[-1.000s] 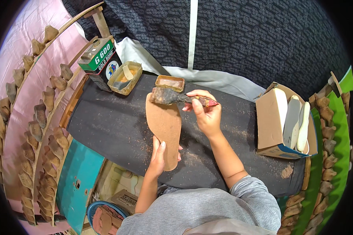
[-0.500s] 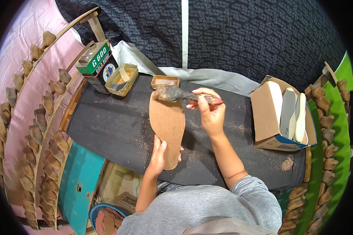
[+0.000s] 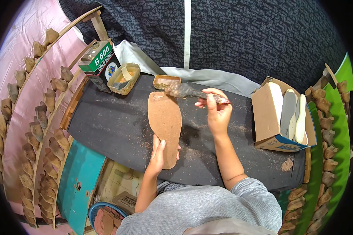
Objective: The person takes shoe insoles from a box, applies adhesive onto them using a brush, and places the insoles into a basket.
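A tan shoe insole [image 3: 164, 121] is held by its narrow heel end in my left hand [image 3: 157, 156], toe end pointing away from me over the table. My left thumb lies on its upper face and the fingers curl under its right edge. My right hand [image 3: 219, 111] grips a brush [image 3: 184, 91] by its reddish handle end. The brush is dark and crusted along its length. Its fuzzy, frayed head is at the top right corner of the insole; whether it touches the surface I cannot tell.
A small tray [image 3: 166, 81] lies just beyond the insole. Far left stand a plastic container [image 3: 123, 88] with tools and a metal can [image 3: 100, 62]. At the right is a cardboard box [image 3: 267, 113] of soles. Dust litters the black-covered table [image 3: 106, 121]; racks of shoe lasts [image 3: 36, 133] flank it.
My right hand and the brush have moved to the right, the brush head going from over the toe end to its right corner. The insole has shifted slightly left in my left hand.
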`<state>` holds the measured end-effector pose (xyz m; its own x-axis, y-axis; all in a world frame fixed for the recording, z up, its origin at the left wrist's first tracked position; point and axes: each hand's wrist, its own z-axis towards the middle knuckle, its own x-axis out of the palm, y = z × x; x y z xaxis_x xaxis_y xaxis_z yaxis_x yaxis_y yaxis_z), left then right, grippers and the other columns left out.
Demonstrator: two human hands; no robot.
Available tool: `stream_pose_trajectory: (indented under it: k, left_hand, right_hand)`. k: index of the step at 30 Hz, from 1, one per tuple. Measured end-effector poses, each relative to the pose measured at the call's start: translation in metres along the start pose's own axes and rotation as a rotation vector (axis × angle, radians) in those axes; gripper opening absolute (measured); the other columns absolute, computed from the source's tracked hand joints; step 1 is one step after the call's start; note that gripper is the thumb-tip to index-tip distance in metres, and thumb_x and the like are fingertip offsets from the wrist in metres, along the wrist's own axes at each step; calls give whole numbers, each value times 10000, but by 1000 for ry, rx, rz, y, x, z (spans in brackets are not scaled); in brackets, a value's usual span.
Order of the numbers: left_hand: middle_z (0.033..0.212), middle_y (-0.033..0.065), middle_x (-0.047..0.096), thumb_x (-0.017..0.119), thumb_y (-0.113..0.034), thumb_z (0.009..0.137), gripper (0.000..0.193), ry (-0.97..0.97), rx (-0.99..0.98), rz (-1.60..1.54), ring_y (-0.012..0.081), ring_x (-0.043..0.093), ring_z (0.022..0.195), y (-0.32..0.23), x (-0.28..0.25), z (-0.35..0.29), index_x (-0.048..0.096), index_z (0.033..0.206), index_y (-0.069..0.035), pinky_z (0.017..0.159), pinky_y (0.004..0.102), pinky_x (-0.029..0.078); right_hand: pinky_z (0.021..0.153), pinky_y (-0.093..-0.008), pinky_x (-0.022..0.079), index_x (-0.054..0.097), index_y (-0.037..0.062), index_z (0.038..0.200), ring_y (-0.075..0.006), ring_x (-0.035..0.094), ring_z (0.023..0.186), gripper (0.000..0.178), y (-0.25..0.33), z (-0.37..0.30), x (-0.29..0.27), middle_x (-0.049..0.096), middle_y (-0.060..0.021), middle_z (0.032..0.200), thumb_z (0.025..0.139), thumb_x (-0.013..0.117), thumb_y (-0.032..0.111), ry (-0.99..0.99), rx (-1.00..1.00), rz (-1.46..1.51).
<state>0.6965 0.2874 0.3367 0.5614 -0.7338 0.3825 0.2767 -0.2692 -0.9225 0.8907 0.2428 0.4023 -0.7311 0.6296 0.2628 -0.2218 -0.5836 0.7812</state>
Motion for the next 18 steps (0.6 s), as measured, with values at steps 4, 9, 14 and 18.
stream_pose_trajectory:
  k: [4,9,14,18]
  left_hand:
    - [916,199,547,298,-308,970,452,9,-3,-12,221,566,630,3,-2,0,153,1317,-55,596,362,499]
    - [911,200,543,321,-320,966,466,-40,46,-45,228,568,639,-5,2,0,154,1316,-62,581,355,498]
    - [910,202,542,327,-329,965,465,-42,39,-17,233,567,631,0,-4,-2,157,1308,-66,576,353,497]
    - [922,205,538,332,-339,962,470,-13,48,-20,236,566,628,2,-4,-1,158,1307,-71,571,358,498]
  right_hand:
    - [655,-263,544,572,-44,1055,-164,659,738,218,8,-3,11,647,-108,864,916,553,123,57,-66,134]
    - [647,-251,541,598,-40,1012,-139,653,716,199,3,-11,10,649,-106,874,905,566,125,105,18,21]
    - [623,-256,545,586,-37,1008,-153,659,703,205,3,-5,1,649,-108,822,918,551,144,-9,-19,45]
    - [695,-276,552,604,-37,1006,-160,664,746,183,9,-14,17,656,-100,851,894,584,106,153,22,96]
